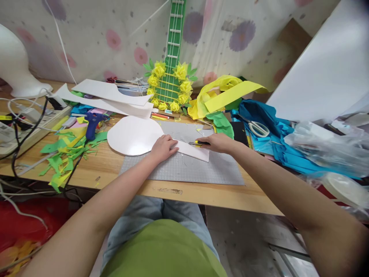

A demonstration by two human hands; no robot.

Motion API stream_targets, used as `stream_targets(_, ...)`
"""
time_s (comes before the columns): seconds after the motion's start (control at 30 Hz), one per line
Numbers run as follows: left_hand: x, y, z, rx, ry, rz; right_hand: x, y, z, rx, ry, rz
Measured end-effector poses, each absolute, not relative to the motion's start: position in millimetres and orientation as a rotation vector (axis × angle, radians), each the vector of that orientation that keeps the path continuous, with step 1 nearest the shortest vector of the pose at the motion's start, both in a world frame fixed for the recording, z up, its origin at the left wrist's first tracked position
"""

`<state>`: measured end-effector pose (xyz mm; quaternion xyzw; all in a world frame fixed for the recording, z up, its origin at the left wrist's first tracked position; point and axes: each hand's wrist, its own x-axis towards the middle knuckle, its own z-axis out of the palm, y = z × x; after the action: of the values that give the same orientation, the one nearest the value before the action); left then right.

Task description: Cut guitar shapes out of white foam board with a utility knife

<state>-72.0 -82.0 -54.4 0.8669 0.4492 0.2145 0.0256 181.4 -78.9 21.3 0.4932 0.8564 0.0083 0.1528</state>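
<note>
A white foam board cutout, with a rounded body and a straight neck, lies across the grey cutting mat. My left hand presses down where the body meets the neck, its fingers stretched out flat on the board. My right hand is closed around a yellow and black utility knife. The knife's blade points left, at the upper edge of the neck; whether it touches the board is hard to make out.
A blue hot glue gun stands on the left among green and yellow paper scraps. Behind are white board offcuts and a green paper guitar with yellow flowers. Scissors lie on blue paper at right.
</note>
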Motion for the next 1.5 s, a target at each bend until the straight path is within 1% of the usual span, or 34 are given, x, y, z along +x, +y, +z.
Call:
stream_targets(0.57,-72,-82,-54,2.667,1.378,0.671,197,-79,21,1.368,2.459,0.052)
stream_targets(0.77,-72,-83,-53,2.659,1.385,0.661,201,-85,23,1.401,2.431,0.064)
stream_targets(1.03,-72,-83,-53,2.657,1.388,0.674,214,-98,28,1.471,2.362,-0.006)
stream_targets(1.5,-72,-84,-53,2.660,1.388,0.673,246,-111,20,1.532,2.347,0.004)
